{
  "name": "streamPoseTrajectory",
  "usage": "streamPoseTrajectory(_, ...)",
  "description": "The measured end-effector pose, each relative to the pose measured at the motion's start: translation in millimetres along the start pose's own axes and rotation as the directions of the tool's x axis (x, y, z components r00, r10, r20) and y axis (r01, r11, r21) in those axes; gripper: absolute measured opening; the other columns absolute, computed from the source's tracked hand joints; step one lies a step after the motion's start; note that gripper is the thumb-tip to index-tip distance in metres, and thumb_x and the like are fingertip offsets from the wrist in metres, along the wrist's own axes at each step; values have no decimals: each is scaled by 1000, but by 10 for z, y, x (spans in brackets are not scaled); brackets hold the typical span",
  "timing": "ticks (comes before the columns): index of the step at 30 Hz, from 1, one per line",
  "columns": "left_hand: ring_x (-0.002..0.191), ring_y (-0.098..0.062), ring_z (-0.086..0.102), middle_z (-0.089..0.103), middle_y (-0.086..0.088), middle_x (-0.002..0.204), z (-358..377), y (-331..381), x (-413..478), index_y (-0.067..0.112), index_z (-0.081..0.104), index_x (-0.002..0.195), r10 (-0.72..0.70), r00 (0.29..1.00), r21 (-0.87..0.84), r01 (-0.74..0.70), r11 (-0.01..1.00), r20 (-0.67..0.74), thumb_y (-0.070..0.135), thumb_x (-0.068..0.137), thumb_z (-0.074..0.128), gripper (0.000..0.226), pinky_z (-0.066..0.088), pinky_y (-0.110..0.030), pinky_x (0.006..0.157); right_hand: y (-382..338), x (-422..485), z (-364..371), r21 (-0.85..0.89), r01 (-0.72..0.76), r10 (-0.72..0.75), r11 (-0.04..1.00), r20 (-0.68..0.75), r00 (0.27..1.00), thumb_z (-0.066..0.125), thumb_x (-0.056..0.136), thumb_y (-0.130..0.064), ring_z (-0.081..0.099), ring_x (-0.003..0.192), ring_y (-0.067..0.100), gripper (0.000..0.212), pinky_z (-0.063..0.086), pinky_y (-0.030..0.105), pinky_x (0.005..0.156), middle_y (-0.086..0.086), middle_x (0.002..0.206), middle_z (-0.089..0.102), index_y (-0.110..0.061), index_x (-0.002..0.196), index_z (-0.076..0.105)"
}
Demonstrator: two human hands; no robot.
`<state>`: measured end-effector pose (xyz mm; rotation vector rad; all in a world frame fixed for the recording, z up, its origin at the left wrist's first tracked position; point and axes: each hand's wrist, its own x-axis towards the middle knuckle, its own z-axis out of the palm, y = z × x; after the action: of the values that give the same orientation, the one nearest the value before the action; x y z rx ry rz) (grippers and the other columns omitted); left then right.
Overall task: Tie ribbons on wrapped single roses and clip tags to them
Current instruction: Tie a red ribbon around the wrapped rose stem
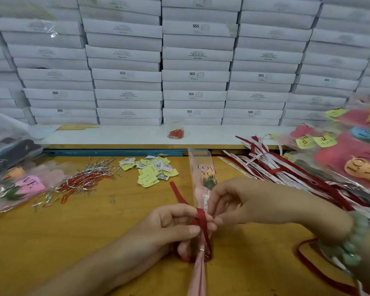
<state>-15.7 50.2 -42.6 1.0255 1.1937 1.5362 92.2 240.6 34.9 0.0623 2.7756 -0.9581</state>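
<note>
At the middle of the tabletop (51,242), near its front edge, a wrapped rose (203,182) lies with its bloom toward the far edge and its stem toward the person. A red ribbon (201,218) crosses over the sleeve below the bloom and loops round the stem. One end of it trails off to the left. The left hand (175,229) pinches the ribbon at the crossing, its fingers (179,210) curled tight on it. The right hand (250,201), with a green bracelet (355,238) on the wrist, meets it from the right, fingertips (218,220) closed on the ribbon at the sleeve. Yellow tags (154,171) lie past the hands, and paper clips (79,182) to the tags' left. Spare ribbons (265,165) and finished roses (350,159) fill the right edge, and white boxes (192,60) are stacked behind.
</note>
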Motion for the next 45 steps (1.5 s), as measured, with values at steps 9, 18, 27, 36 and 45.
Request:
streamPoseTrajectory(9,60,-12,59,65,-10,71,24,-68,23,14,74,80,-6,969,-71,-11,997,-246,20,70,84,16,48,-19,54,-13,-29,-61,303,-13,-22,953,110,994,72,86,-13,67,70,6,6,50,18,62,2,79,73,-18,85,69)
streamPoseTrajectory(18,74,-23,69,71,-18,83,54,-48,-5,11,74,81,90,939,-72,-120,990,-331,16,61,83,22,58,-27,68,-57,137,405,245,-28,41,969,-48,998,80,78,-23,61,65,5,32,48,28,66,-8,72,69,-20,99,56)
streamPoseTrajectory(27,78,-19,72,75,-11,86,76,7,-49,15,77,79,197,878,225,-105,969,-437,25,60,88,24,55,-20,67,41,254,635,111,324,-250,939,-426,870,70,84,-10,64,72,4,25,44,12,56,-17,83,62,-27,94,54)
streamPoseTrajectory(36,71,-19,69,74,-14,83,91,20,-55,14,77,76,196,869,226,-100,969,-454,20,60,83,18,57,-25,64,100,219,656,475,308,-73,825,-450,890,73,81,3,68,74,14,24,53,20,66,4,85,70,-16,87,60)
streamPoseTrajectory(45,78,-20,73,75,-13,86,130,43,-50,12,75,70,142,926,221,-65,973,-351,6,63,81,11,56,-21,68,230,-76,704,359,309,-83,881,-525,847,74,78,5,66,78,10,25,54,34,69,-4,84,69,-14,90,63)
